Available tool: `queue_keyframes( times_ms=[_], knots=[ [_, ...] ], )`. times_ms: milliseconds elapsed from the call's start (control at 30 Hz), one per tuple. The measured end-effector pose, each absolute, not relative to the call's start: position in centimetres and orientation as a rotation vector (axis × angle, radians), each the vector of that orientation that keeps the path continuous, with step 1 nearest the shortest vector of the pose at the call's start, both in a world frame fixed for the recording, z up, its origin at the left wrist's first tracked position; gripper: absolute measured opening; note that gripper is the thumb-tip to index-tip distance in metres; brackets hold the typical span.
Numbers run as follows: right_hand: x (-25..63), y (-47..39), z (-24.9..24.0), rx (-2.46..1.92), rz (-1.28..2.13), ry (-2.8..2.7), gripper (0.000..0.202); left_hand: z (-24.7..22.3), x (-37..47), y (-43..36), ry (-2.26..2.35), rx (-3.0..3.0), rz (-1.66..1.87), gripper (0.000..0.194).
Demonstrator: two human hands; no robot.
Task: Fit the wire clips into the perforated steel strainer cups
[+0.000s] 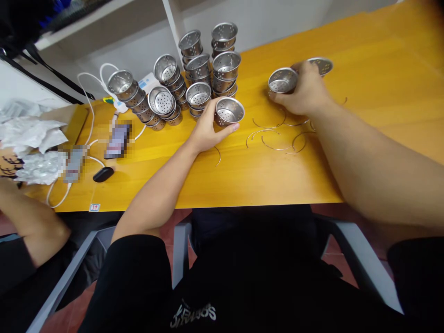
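Note:
My left hand (pixel 204 129) is closed around the side of a perforated metal cup (pixel 229 111), thumb at its near side and fingers partly hidden behind it. The cup is upright, next to the front of the stacks. Farther right, my right hand (pixel 305 90) grips a second perforated cup (pixel 282 82) at its right side. Behind that hand, another perforated metal cup (pixel 322 67) shows only its rim and part of its inside; whether the hand touches it I cannot tell. Several thin curved wires (pixel 274 147) lie between and below my hands.
Several stacks of perforated cups (pixel 199 69) stand at the back left. Phones (pixel 118 140), white cables (pixel 90 115), a black oval case (pixel 103 174) and clear plastic bags (pixel 38 162) are farther left. Another person's arm (pixel 38 222) is at the left edge. The yellow table's front edge (pixel 243 206) runs before me.

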State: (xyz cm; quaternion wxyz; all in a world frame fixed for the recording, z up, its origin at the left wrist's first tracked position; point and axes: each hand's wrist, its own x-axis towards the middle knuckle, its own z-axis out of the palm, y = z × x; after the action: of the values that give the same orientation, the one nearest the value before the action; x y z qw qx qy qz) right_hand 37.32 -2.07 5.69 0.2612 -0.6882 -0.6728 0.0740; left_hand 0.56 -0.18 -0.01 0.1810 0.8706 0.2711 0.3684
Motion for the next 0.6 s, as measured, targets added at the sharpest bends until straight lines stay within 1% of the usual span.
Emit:
queue_keyframes(
  times_ms=[100,200,333,433,500,533,567,600],
  knots=[
    [36.5,-2.8,6.8,-1.949,0.320,-1.784,0.095,-0.5,0.4,0.4,0.758,2.478,1.054,0.102],
    [36.0,-3.4,7.6,-1.946,0.368,-1.813,0.094,-1.0,0.1,1.0,0.760,2.498,1.046,0.105],
    [35.6,-4.2,8.2,-1.901,0.431,-1.840,0.107,-1.4,-0.1,1.3,0.759,2.506,1.038,0.109],
    [34.8,-6.1,10.2,-1.922,0.377,-1.887,0.113,-1.4,-0.1,1.2,0.759,2.493,1.048,0.109],
    [34.1,-7.7,12.3,-2.028,0.251,-1.875,0.109,-1.4,0.0,1.1,0.764,2.486,1.050,0.108],
    [33.9,-8.5,13.4,-2.088,0.207,-1.865,0.101,-1.4,0.1,1.1,0.769,2.487,1.044,0.107],
    [33.7,-9.2,14.5,-2.156,0.192,-1.886,0.088,-1.4,0.1,1.1,0.776,2.488,1.039,0.107],
    [33.6,-9.8,15.4,-2.238,0.204,-1.933,0.083,-1.4,0.1,1.1,0.783,2.489,1.033,0.107]
  ],
)
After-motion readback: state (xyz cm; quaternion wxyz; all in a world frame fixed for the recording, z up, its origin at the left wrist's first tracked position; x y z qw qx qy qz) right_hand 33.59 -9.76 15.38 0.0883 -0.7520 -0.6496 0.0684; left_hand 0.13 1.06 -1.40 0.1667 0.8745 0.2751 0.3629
